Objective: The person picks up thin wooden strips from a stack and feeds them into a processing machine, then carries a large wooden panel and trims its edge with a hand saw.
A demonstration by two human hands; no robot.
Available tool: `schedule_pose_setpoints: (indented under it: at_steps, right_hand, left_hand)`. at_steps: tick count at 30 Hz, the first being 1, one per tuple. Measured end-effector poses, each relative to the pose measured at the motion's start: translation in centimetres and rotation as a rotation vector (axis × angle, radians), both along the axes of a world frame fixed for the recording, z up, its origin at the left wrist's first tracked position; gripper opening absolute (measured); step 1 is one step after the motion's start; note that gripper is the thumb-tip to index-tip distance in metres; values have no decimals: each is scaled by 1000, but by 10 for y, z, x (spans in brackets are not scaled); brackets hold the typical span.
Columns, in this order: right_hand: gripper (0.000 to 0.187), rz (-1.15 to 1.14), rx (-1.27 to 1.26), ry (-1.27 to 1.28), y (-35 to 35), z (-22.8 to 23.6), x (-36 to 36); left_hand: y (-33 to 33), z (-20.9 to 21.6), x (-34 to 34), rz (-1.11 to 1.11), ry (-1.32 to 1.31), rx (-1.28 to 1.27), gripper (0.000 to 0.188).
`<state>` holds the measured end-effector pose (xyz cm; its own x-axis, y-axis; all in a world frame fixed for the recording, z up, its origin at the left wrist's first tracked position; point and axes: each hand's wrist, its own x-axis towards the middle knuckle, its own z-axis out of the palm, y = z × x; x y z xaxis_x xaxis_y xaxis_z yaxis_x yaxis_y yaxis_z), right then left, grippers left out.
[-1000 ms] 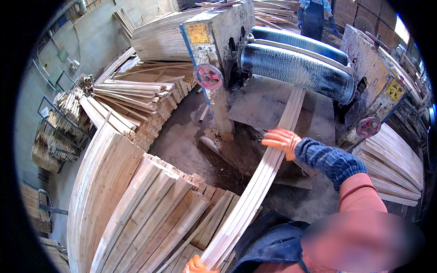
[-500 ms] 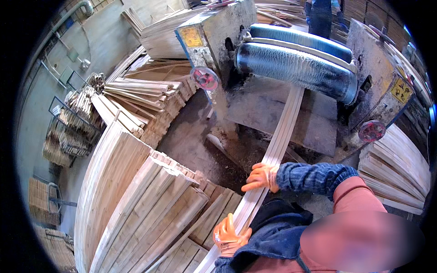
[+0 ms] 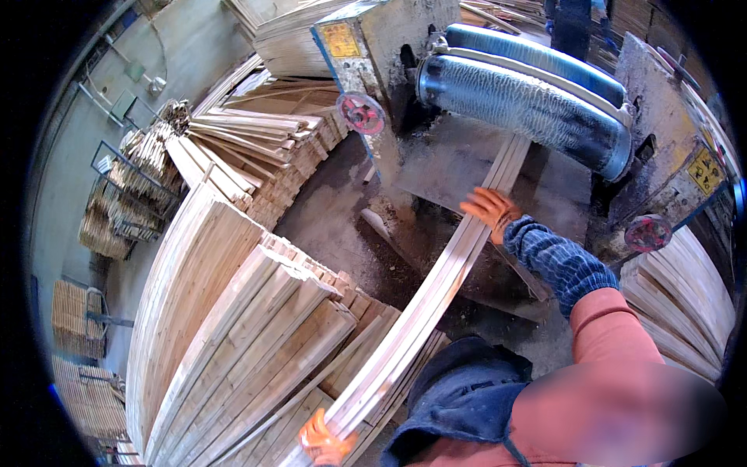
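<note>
A bundle of long, narrow wooden strips (image 3: 405, 331) slants from the lower left up to a machine's ribbed metal rollers (image 3: 529, 105), its far end just below them. My left hand (image 3: 325, 440), in an orange glove, is closed round the near part of the strips at the lower edge. Farther along, my right hand (image 3: 492, 210), in a matching glove, lies across the top of the strips close to the metal bed (image 3: 459, 159). Its fingers are stretched out and slightly blurred.
Tall stacks of boards (image 3: 226, 342) fill the left side, with more timber (image 3: 677, 296) at the right. Machine side posts (image 3: 381, 70) with red handwheels (image 3: 362, 113) flank the rollers. Another person (image 3: 572, 27) stands beyond the machine.
My right hand has moved forward along the strips toward the rollers. The left has shifted back and leftward along them, so my hands are farther apart. The view has shifted slightly.
</note>
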<state>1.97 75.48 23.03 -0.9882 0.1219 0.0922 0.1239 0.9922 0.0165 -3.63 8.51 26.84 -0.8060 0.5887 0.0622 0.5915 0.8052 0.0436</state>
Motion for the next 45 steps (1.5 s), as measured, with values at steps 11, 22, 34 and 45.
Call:
schedule_pose_setpoints:
  at_steps: [11, 22, 34, 45]
  right_hand:
    - [86, 809, -310, 293, -240, -24, -30]
    - [109, 774, -177, -240, -172, 38, -38]
    - [109, 537, -252, -15, -141, 35, -34]
    - [106, 606, -208, -263, -187, 49, -49]
  left_hand:
    - [148, -5, 6, 67, -291, -26, 98]
    - [49, 3, 44, 139, -23, 124, 106]
    - [37, 22, 22, 275, -323, -102, 90]
    - [2, 21, 28, 218, -181, 53, 103]
